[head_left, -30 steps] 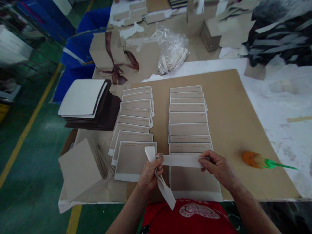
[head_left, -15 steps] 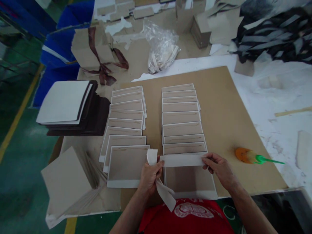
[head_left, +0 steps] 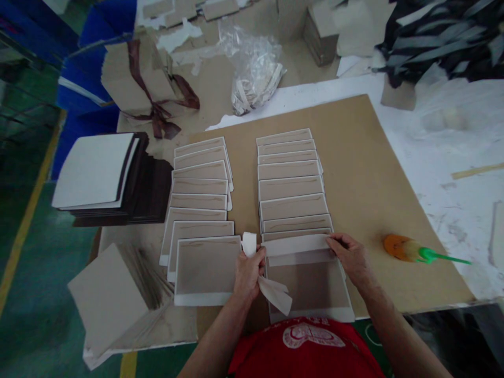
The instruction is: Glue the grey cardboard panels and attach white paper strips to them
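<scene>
A white strip is stretched between my two hands, low over the top edge of the nearest grey card in the right-hand column. My left hand is closed on the strip's left end, with loose white tails hanging below and above the fist. My right hand pinches the strip's right end. Two columns of overlapping grey cards with white borders lie on a brown board.
An orange-and-green brush lies on the board to the right. Left are a dark stack topped with white sheets, a grey card pile and a ribbon-tied bundle. A plastic bag and black-and-white strips sit at the back.
Both hands have lowered the strip a little farther away, from the near card's middle to its top edge. The view has shifted slightly.
</scene>
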The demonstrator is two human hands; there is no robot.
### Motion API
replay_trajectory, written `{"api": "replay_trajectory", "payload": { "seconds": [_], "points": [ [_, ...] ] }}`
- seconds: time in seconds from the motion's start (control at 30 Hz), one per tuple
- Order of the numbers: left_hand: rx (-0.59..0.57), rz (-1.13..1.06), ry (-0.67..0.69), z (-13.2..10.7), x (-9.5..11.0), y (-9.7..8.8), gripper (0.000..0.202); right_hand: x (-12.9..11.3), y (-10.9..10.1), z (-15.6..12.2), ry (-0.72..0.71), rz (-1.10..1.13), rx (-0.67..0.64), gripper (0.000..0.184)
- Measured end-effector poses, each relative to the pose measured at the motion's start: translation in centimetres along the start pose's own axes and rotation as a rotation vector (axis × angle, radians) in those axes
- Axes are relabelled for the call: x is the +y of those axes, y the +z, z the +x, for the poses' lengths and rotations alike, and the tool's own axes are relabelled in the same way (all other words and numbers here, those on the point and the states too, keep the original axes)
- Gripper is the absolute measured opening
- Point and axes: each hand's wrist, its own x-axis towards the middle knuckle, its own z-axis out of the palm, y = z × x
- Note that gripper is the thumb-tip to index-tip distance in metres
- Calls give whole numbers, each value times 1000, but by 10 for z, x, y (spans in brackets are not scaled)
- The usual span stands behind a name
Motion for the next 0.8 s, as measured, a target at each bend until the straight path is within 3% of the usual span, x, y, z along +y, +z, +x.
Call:
{"api": "replay_trajectory", "payload": {
  "seconds": [0.2,0.43,0.8],
  "points": [
    [106,141,100,12,-11,10,32,10,10,5,-98,16,169,43],
    [209,277,238,26,-17,16,29,18,16,6,-188,12,251,40],
    [260,376,299,30,-20,18,30,22,17,8,-163,9,206,44]
  ]
}}
